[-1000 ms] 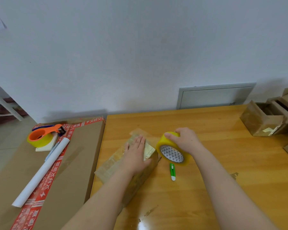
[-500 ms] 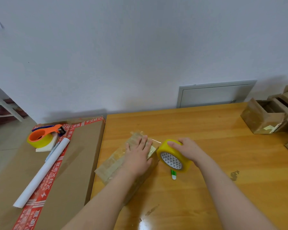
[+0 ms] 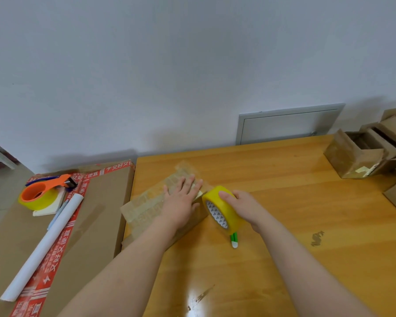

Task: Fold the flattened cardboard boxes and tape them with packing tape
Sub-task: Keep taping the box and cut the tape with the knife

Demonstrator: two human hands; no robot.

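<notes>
A small cardboard box (image 3: pixel 144 208), covered in shiny tape, sits on the wooden table (image 3: pixel 284 225) near its left edge. The left hand (image 3: pixel 182 202) lies flat on top of it, fingers straight and a little spread. At 3 o'clock from that hand, the right hand (image 3: pixel 246 208) curls its fingers round a yellow tape roll (image 3: pixel 230 217), right up against the box's end. A green knife (image 3: pixel 234 240) pokes out below the roll at 6 o'clock. Some open boxes (image 3: pixel 352 159) stand far off at 2 o'clock.
</notes>
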